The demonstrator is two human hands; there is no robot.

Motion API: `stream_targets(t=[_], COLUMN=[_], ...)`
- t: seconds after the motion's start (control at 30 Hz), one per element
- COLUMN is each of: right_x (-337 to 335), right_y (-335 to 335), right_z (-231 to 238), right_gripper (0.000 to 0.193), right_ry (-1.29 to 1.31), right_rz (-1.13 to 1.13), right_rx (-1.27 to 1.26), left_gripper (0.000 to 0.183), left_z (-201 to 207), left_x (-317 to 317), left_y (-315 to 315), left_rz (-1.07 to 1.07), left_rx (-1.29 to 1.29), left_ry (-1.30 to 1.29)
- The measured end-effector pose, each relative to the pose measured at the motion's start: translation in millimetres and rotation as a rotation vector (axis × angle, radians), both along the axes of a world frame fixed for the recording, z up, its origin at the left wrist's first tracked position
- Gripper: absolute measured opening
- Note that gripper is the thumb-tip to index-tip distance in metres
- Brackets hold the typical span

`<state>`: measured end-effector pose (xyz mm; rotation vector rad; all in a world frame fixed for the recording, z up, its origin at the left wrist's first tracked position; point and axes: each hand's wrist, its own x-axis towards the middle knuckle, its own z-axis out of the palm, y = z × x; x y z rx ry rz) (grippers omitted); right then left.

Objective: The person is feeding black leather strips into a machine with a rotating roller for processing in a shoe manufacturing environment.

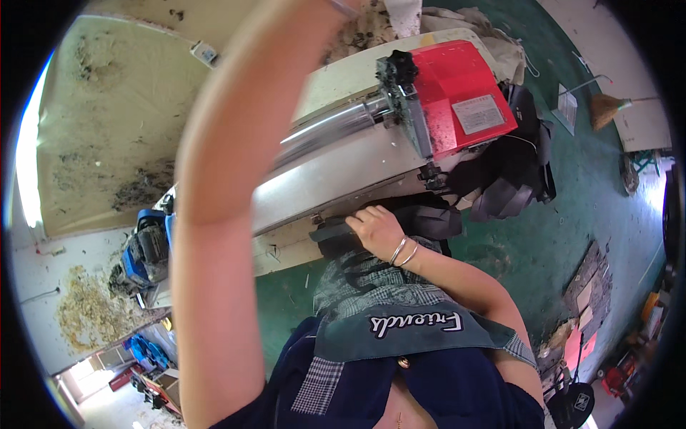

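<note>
My right hand (379, 230) is at the near edge of a machine, its fingers curled and closed on a dark flexible sheet (332, 237). Two thin silver bangles circle that wrist. More black sheet material (421, 218) lies beside the hand, to its right. My left arm (218, 236) reaches up across the machine, blurred by motion. Its hand is beyond the top edge of the picture. Past my right hand, the machine has a shiny metal roller (332, 129), a pale metal bed (343, 171) and a red end housing (461, 100) with a black knob (398, 68).
Black sheets (511, 171) hang in a pile under the red housing. A blue-and-black device (143, 254) sits at the machine's left end. A stained tan board (121, 121) is at far left. A broom (611, 111) lies at right on the green floor (493, 264).
</note>
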<state>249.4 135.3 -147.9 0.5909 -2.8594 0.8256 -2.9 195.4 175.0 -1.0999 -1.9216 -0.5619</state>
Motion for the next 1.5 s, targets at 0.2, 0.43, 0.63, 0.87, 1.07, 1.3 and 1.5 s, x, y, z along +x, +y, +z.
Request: stream_targets(t=[0.2,0.43,0.63,0.87,1.07,1.3,1.5], right_x=[17.8,33.2,7.5,-30.9,-109.6,-35.0,-33.1], right_y=[2.4,33.0,56.0,18.6,4.2,33.9,-7.0], right_z=[18.2,37.9,86.1,52.4,22.2,36.5,-68.4], right_gripper=[0.021,0.019,0.02,0.028,0.04,0.032,0.03], right_ry=[-0.011,-0.15,-0.311,-0.735,-0.639,-0.759,-0.106], right_rz=[-0.048,0.04,-0.182,-0.318,-0.378,0.012,0.104], right_rx=[-0.265,-0.294,-0.847,-1.121,-0.857,-0.283,0.087], left_gripper=[0.019,0.053,0.026,0.037,0.062,0.024,0.018], left_z=[-167.8,-233.7,-202.6,-217.0,-219.1,-187.9,-108.3], left_x=[115.1,176.1,70.1,26.5,-3.2,20.3,46.7], left_y=[89.8,19.1,-161.1,-200.6,-184.6,-202.7,-202.7], left_rz=[-0.156,-0.682,0.126,0.268,0.059,0.029,-0.031], left_rx=[-0.107,-0.203,-0.023,-0.636,-0.749,-0.49,-0.378], left_ry=[-0.409,-0.66,-0.456,-1.176,-1.256,-1.072,-0.759])
